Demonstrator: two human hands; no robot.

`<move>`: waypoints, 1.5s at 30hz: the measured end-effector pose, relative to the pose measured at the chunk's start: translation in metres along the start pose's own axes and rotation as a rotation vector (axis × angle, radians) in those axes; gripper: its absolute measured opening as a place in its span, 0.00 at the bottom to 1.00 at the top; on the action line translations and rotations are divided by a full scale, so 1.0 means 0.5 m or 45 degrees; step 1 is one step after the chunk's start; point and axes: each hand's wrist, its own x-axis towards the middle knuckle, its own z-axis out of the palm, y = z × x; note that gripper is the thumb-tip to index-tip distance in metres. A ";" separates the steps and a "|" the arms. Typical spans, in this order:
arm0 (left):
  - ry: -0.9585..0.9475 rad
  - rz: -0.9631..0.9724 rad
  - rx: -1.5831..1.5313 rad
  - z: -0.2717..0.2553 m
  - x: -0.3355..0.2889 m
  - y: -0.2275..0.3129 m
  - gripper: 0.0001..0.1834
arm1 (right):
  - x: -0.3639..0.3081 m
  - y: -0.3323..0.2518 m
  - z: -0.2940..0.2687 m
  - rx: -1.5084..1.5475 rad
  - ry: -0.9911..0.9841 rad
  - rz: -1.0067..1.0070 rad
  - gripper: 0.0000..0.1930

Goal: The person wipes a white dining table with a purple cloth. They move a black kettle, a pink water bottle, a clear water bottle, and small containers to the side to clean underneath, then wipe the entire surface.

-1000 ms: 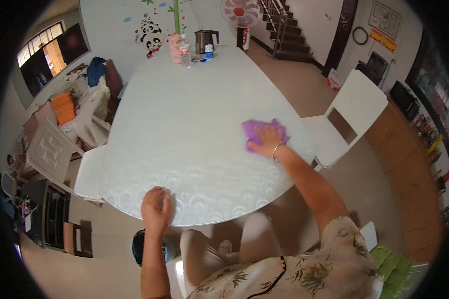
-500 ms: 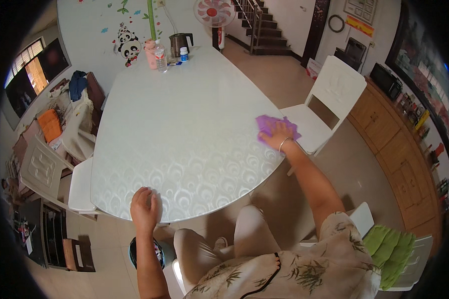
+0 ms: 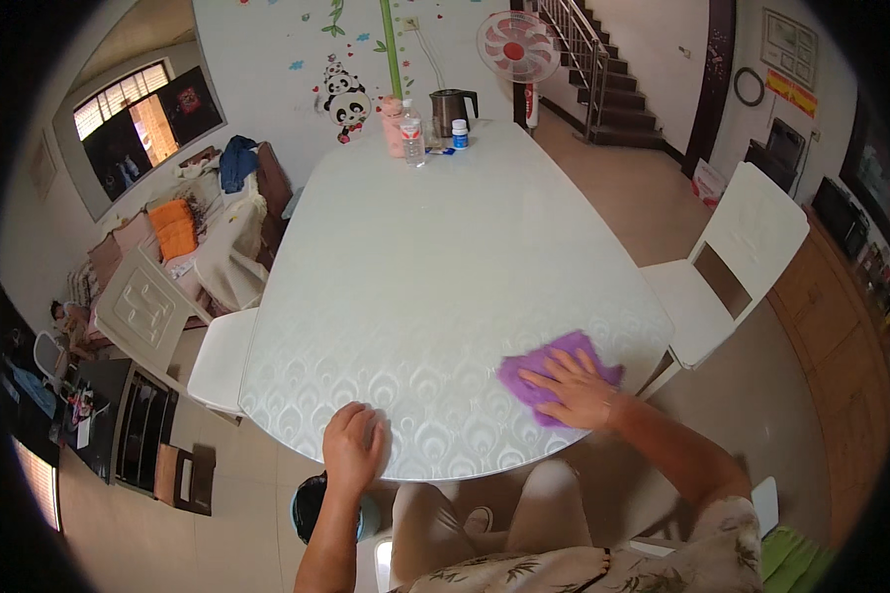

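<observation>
A purple cloth lies spread on the near right part of a pale glossy table. Pressed flat on it is my right hand, its fingers spread wide over the fabric. My left hand rests at the table's near edge, loosely bent and holding nothing I can see. Peacock-feather shapes pattern the tabletop around both hands.
At the table's far end stand a pink container, a clear plastic bottle, an electric kettle and a small blue bottle. White chairs flank the table. A bin sits below the near edge.
My right hand has brought the purple cloth from the right edge of the table nearer to me and leftward. My left hand stays at the near edge. The view has shifted.
</observation>
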 end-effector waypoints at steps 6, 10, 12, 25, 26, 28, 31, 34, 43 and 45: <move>-0.002 -0.058 -0.028 0.015 -0.007 -0.008 0.11 | 0.343 0.092 0.004 0.029 -0.268 0.278 0.31; 0.041 -0.073 -0.053 0.017 -0.007 -0.004 0.10 | 0.432 0.276 -0.019 0.041 -0.148 0.857 0.36; 0.008 -0.104 -0.061 0.017 0.001 0.000 0.11 | 0.462 0.266 -0.022 0.038 -0.108 0.972 0.36; 0.026 -0.289 -0.194 0.014 -0.023 -0.017 0.11 | 0.684 0.187 0.048 0.107 -0.205 0.390 0.35; 0.058 -0.261 -0.214 0.011 -0.021 -0.015 0.09 | 0.680 0.255 0.049 0.060 -0.143 0.509 0.34; -0.062 -0.260 -0.207 0.002 -0.040 -0.031 0.11 | 0.643 0.386 0.030 0.050 -0.178 0.678 0.33; -0.084 -0.313 -0.379 0.020 -0.046 -0.046 0.13 | 0.512 0.564 -0.003 0.060 -0.047 1.069 0.34; -0.042 -0.167 -0.188 0.006 -0.001 -0.019 0.09 | 0.429 0.570 -0.039 0.036 -0.101 1.304 0.38; 0.083 -0.165 -0.202 0.023 -0.019 -0.033 0.10 | 0.136 0.462 -0.043 0.048 -0.136 1.209 0.41; 0.102 -0.107 -0.174 0.028 -0.018 -0.030 0.10 | 0.042 0.436 -0.037 0.051 -0.104 1.197 0.41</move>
